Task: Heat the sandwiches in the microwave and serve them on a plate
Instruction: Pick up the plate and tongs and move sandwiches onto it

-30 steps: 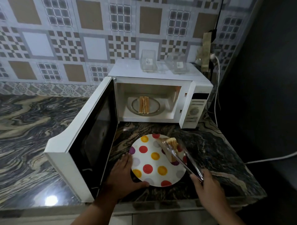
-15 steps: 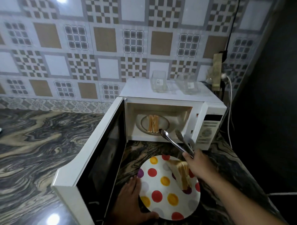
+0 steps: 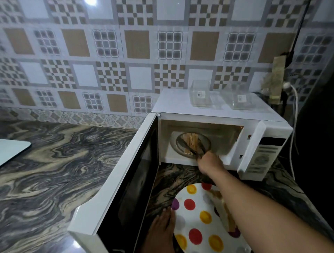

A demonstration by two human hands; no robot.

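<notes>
Inside the open microwave (image 3: 222, 115) at 1 o'clock, the right hand (image 3: 210, 162) gripped tongs (image 3: 189, 148) around a sandwich (image 3: 189, 142). At 5 o'clock, the left hand (image 3: 160, 233) lay flat, fingers straight, against the dotted plate (image 3: 197, 218) on the table (image 3: 54, 162), another sandwich (image 3: 224, 211) upon it.

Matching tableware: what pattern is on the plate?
White plate with red, yellow and purple polka dots; the head view shows it.

Patterned brown, white and grey tiled wall (image 3: 112, 54) behind swirled dark marble bench (image 3: 54, 162), light glare on the tiles top left (image 3: 91, 2), dark surface at right (image 3: 318, 126), white cable (image 3: 294, 112) hanging by the corner.
</notes>
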